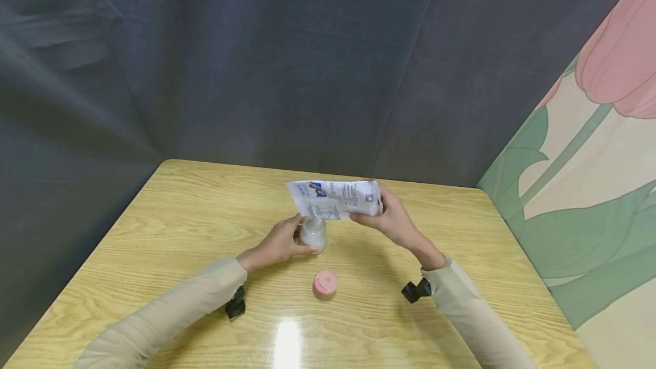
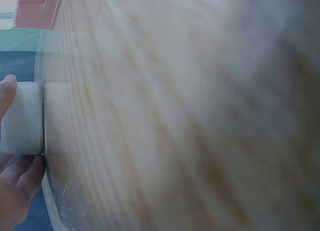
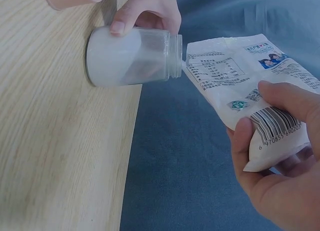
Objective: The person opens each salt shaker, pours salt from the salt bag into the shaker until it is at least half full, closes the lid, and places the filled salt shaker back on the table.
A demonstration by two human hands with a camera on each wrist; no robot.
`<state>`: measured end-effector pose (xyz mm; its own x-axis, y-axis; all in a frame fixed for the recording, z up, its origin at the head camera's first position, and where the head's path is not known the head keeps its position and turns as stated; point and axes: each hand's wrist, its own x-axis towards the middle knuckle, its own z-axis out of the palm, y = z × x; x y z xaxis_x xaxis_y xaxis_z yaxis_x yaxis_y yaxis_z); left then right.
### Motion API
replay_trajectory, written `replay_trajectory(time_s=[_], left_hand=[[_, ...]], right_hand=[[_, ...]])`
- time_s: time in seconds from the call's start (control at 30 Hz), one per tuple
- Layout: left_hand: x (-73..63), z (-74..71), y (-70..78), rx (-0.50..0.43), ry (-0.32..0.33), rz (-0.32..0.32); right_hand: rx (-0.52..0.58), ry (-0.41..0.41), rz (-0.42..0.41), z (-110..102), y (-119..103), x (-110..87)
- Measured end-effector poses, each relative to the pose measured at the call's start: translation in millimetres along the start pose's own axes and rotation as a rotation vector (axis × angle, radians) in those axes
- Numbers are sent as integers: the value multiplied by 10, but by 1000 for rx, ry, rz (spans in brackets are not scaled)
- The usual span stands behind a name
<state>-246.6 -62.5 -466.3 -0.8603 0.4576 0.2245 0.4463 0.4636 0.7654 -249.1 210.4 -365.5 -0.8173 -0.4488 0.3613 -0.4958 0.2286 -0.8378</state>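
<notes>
A clear glass jar, largely filled with white contents, stands upright on the table. My left hand holds it from the left, thumb and fingers around its sides. In my right hand a white printed bag is gripped by its barcode end and tilted, its far corner down at the jar's mouth. A thin white stream links that corner and the opening in the right wrist view. The jar shows only partly at the left edge of the left wrist view.
A pink round lid lies on the wooden table in front of the jar. Behind the table hangs a dark cloth. On the right is a wall panel with tulips.
</notes>
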Motion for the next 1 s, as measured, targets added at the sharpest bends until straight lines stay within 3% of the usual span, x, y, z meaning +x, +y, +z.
replay_trajectory(time_s=[1.0], left_hand=[[3,4,-15,16,-2,-15]], right_hand=[[-27,25,-10,-10,-27,8]])
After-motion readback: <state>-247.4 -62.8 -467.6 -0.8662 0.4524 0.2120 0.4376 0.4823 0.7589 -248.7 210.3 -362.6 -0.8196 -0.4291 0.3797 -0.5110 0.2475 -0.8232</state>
